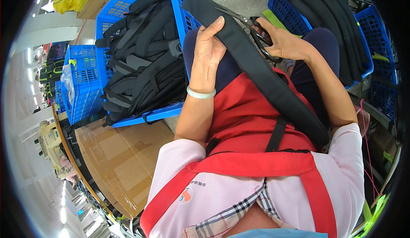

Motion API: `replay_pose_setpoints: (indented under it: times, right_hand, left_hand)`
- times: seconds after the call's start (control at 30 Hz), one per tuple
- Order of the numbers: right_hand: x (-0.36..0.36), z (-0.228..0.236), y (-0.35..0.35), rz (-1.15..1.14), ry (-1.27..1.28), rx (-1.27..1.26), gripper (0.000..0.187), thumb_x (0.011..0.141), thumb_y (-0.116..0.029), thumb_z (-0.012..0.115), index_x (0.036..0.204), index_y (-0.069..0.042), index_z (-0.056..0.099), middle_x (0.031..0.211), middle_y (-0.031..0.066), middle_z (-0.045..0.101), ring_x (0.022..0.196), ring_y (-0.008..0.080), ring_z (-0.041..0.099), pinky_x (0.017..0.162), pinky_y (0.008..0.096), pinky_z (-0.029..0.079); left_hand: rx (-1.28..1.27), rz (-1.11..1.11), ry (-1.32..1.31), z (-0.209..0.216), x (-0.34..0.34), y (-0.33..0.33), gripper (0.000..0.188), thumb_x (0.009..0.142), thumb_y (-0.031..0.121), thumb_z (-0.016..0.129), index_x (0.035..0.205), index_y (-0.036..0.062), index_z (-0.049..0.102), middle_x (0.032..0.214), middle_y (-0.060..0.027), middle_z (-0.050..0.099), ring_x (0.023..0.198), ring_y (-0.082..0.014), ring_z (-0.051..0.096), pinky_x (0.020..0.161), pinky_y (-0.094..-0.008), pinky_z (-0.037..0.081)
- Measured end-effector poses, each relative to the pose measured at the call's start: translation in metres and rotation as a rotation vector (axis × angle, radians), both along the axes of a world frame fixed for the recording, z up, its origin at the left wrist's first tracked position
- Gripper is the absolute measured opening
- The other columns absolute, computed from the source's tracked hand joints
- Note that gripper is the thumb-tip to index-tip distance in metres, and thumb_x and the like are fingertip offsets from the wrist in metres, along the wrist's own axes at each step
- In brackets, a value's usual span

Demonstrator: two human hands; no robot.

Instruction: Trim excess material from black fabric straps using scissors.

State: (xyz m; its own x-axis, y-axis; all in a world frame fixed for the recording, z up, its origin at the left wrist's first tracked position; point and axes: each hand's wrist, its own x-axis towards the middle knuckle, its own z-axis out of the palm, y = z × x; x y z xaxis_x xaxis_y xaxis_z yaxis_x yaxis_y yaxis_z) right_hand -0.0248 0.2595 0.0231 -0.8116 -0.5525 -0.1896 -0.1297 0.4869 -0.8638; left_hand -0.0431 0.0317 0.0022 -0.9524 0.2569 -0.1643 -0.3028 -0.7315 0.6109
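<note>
A long black padded strap (pixel 260 73) runs slantwise across my lap, over the red apron (pixel 235 105). Near its upper end my left hand (pixel 208 45) pinches one edge, thumb on top and the other fingers partly hidden. My right hand (pixel 284 41) has its fingers through the black handles of a pair of scissors (pixel 247 22). Their metal blades point up and left, lying over the upper part of the strap. Whether the blades touch the fabric I cannot tell.
On the left, a blue plastic crate (pixel 177 11) holds a heap of black straps (pixel 145 54). Another blue crate (pixel 363 58) at the right contains stacked black padded pieces (pixel 324 20). A cardboard box (pixel 124 161) lies below the left crate, and a smaller blue crate (pixel 83 84) stands farther left.
</note>
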Motion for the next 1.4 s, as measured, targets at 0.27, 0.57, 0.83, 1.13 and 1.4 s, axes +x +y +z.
replay_pose_setpoints:
  times: [0.27, 0.57, 0.83, 1.13, 1.4]
  right_hand:
    - [0.006, -0.018, -0.013, -0.055, 0.212, -0.100, 0.043, 0.084, -0.013, 0.065, 0.119, 0.000, 0.042, 0.095, 0.0245, 0.061, 0.085, 0.0400, 0.057, 0.078, 0.0403, 0.045]
    - [0.002, -0.014, -0.011, 0.007, 0.061, -0.174, 0.040, 0.092, -0.022, 0.060, 0.119, 0.003, 0.045, 0.091, 0.0169, 0.059, 0.082, 0.0240, 0.054, 0.079, 0.0346, 0.045]
    - [0.003, -0.005, 0.005, 0.076, -0.082, -0.013, 0.068, 0.088, -0.046, 0.064, 0.131, 0.001, 0.041, 0.110, 0.0100, 0.052, 0.101, 0.0171, 0.050, 0.090, 0.0288, 0.042]
    - [0.025, 0.001, 0.007, 0.036, -0.149, -0.027, 0.086, 0.075, -0.067, 0.067, 0.124, 0.001, 0.045, 0.102, 0.0114, 0.052, 0.096, 0.0211, 0.052, 0.086, 0.0329, 0.043]
    - [0.037, 0.000, 0.003, -0.075, -0.051, -0.068, 0.077, 0.078, -0.065, 0.064, 0.110, 0.003, 0.049, 0.081, 0.0180, 0.056, 0.077, 0.0269, 0.056, 0.068, 0.0373, 0.043]
  left_hand:
    - [0.011, 0.005, 0.039, 0.002, 0.002, 0.003, 0.018, 0.084, 0.002, 0.068, 0.101, 0.0016, 0.065, 0.099, -0.0088, 0.068, 0.093, -0.0210, 0.065, 0.087, -0.0366, 0.053]
    - [0.021, 0.033, -0.016, 0.001, 0.002, 0.003, 0.019, 0.084, 0.001, 0.067, 0.103, 0.0010, 0.063, 0.100, -0.0088, 0.067, 0.094, -0.0217, 0.065, 0.088, -0.0371, 0.052]
    - [-0.006, 0.028, -0.018, 0.002, 0.004, 0.003, 0.021, 0.084, 0.002, 0.068, 0.104, 0.0014, 0.063, 0.101, -0.0084, 0.067, 0.095, -0.0220, 0.065, 0.089, -0.0375, 0.052]
    - [0.022, 0.031, -0.030, 0.001, 0.005, 0.003, 0.020, 0.084, 0.003, 0.068, 0.104, 0.0028, 0.063, 0.101, -0.0072, 0.066, 0.095, -0.0218, 0.064, 0.089, -0.0385, 0.051]
    - [0.008, 0.012, -0.024, 0.001, 0.003, 0.006, 0.019, 0.084, 0.002, 0.068, 0.103, 0.0039, 0.064, 0.099, -0.0060, 0.067, 0.094, -0.0208, 0.064, 0.088, -0.0370, 0.051]
